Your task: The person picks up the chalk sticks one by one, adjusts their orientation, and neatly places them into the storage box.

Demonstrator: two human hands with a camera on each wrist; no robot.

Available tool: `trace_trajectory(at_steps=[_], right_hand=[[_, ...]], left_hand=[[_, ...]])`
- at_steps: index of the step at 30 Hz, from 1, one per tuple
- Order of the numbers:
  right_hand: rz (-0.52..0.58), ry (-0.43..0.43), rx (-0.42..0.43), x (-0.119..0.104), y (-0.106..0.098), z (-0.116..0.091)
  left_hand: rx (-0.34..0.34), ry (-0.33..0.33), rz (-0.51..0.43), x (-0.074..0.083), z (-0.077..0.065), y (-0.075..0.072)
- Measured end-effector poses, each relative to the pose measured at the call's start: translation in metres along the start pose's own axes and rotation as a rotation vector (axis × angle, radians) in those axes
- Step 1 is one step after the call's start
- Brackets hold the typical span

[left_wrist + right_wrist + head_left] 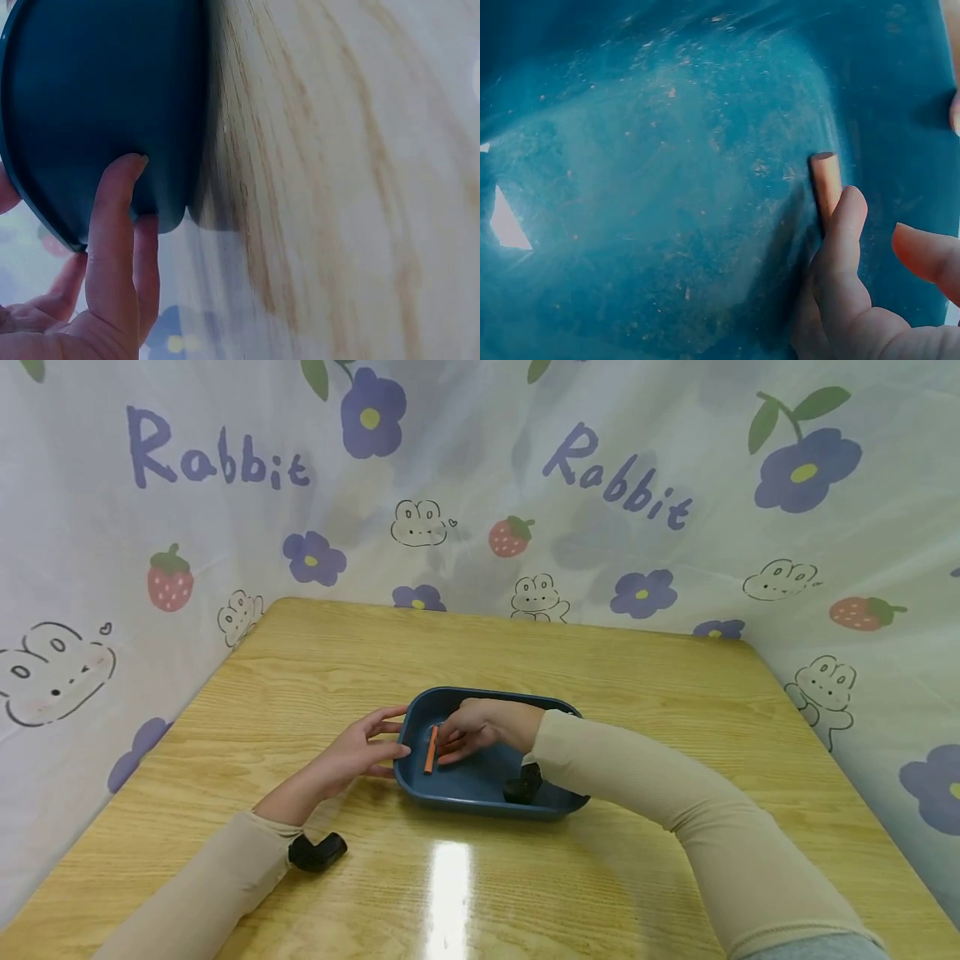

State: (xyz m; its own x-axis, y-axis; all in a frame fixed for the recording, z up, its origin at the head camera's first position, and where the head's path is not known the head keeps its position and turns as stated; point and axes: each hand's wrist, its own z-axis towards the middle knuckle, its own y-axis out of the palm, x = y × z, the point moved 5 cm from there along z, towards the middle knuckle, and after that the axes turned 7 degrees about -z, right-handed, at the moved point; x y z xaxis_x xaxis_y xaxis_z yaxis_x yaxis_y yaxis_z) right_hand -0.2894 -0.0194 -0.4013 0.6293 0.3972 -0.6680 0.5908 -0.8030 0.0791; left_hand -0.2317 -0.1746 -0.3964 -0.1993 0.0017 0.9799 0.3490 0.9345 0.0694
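Observation:
A dark blue plastic basin (468,777) stands on the wooden table, with an orange stick (431,752) lying inside near its left end. My left hand (352,756) holds the basin by that end. In the left wrist view its fingers (112,217) press against the outer wall (112,82), and a thumb tip shows at the rim. Down inside the basin, my right hand (476,727) is beside the stick. Seen from the right wrist, one finger (847,217) overlaps the stick (826,184), while the thumb (930,255) stands apart from it.
Small pale specks dot the basin's floor. Black wrist devices are on the left wrist (318,852) and the right wrist (522,785). A white curtain (480,485) printed with rabbits, flowers and strawberries surrounds the wooden table (480,643).

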Motion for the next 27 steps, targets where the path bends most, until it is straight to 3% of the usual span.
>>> trace_trajectory(at_steps=[15,27], right_hand=[[0.016,-0.096,-0.035,-0.009,-0.011,-0.025],[-0.014,-0.198,-0.076,-0.006,-0.022,-0.063]], left_hand=[[0.016,-0.011,0.015,-0.001,0.001,-0.001],[0.025,-0.011,0.022,-0.001,0.001,0.000]])
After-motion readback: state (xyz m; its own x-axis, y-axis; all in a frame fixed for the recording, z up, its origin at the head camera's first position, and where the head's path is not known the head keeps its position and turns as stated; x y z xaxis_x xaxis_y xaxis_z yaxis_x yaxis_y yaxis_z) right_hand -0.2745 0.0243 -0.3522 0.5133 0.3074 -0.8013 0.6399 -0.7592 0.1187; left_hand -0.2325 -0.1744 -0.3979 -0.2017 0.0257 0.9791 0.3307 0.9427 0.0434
